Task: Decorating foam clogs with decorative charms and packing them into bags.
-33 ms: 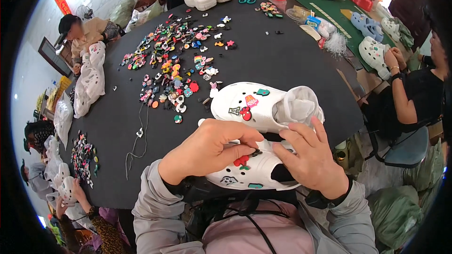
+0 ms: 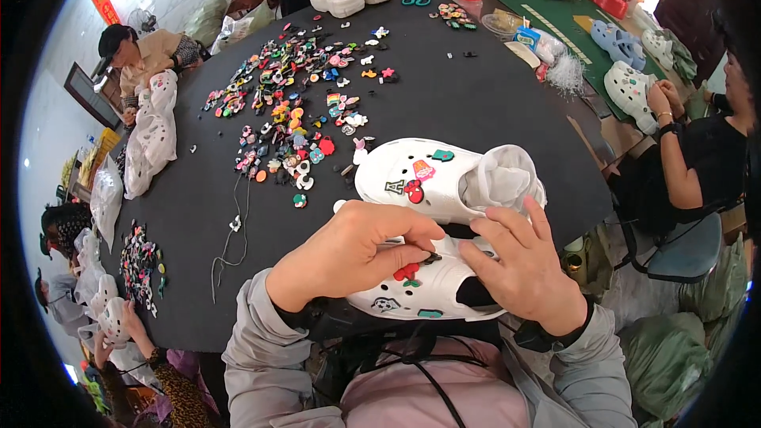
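My left hand [image 2: 349, 252]: pinching dark shoe charm [image 2: 432, 257]; skewed pressure could spring it loose. My right hand [image 2: 525, 276]: loosely spread on white clog [image 2: 440, 289]; light bracing could allow skidding.

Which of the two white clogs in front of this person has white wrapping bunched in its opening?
The farther clog, the one bearing a pink charm: white wrapping bulges from its opening, whereas the nearer clog shows a dark opening.
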`<state>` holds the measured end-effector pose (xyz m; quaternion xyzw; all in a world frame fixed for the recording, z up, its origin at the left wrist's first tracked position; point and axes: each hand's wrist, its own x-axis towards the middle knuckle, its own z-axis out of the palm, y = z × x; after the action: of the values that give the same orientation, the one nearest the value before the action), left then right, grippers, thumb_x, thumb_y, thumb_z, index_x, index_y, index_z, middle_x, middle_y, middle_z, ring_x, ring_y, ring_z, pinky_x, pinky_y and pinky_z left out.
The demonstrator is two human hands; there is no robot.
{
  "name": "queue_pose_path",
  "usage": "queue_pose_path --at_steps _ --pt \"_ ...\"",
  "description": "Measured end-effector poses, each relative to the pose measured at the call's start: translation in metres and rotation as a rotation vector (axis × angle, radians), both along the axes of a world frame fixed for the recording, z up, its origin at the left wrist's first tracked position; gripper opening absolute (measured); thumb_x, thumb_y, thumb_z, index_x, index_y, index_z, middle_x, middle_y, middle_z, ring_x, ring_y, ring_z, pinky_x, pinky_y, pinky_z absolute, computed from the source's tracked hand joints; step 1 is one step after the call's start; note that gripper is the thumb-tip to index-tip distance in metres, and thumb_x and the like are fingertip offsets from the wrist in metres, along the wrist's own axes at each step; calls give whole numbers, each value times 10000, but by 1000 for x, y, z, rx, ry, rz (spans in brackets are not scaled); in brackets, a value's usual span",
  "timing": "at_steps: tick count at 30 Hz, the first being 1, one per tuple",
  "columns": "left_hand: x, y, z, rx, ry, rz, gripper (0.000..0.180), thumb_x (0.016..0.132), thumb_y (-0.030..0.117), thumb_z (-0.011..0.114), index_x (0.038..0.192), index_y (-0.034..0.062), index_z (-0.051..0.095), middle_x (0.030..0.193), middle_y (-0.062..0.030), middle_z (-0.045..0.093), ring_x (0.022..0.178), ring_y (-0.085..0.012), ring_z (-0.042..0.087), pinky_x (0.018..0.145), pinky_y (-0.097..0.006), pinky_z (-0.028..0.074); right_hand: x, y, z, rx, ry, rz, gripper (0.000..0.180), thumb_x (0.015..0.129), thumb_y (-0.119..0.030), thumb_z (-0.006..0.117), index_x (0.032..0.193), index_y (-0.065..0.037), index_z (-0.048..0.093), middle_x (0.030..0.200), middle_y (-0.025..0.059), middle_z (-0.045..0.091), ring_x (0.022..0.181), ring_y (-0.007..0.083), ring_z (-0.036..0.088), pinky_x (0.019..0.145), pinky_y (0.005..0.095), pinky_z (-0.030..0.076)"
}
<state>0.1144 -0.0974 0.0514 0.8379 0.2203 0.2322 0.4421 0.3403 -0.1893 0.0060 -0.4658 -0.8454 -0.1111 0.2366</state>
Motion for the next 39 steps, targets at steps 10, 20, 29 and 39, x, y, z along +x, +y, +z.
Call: queue_pose_path --at_steps 10,20,29,39 --pt "13 -8 8 551 99 -39 251 700 17 680 939 71 623 830 -66 623 794 -249 613 725 -364 454 1 1 -1 10 -57 28 228 777 -198 567 970 -108 646 1032 58 570 1081 248 534 1013 567 312" --pt "31 -10 1 903 429 -4 201 730 144 588 909 102 507 740 10 528 697 -149 548 660 -328 324 -2 13 -3 9 -108 51 219 773 -195 583 949 -81 649 933 28 574 1048 236 539 1024 577 285" --pt "6 -23 2 720 283 46 618 733 134 601 1318 -14 471 789 4 610 750 -147 605 690 -339 358 -5 12 1 -34 -48 -7 175 762 -152 580 918 -111 648 935 19 586 1041 229 538 1022 573 271" --pt "4 -56 -8 822 277 222 611 771 279 686 1305 37 511 965 11 668 951 -146 598 1013 -538 270 -5 16 -1 -47 -18 -27 153 732 -140 612 875 -119 662 938 9 581 1055 229 528 1019 578 269"
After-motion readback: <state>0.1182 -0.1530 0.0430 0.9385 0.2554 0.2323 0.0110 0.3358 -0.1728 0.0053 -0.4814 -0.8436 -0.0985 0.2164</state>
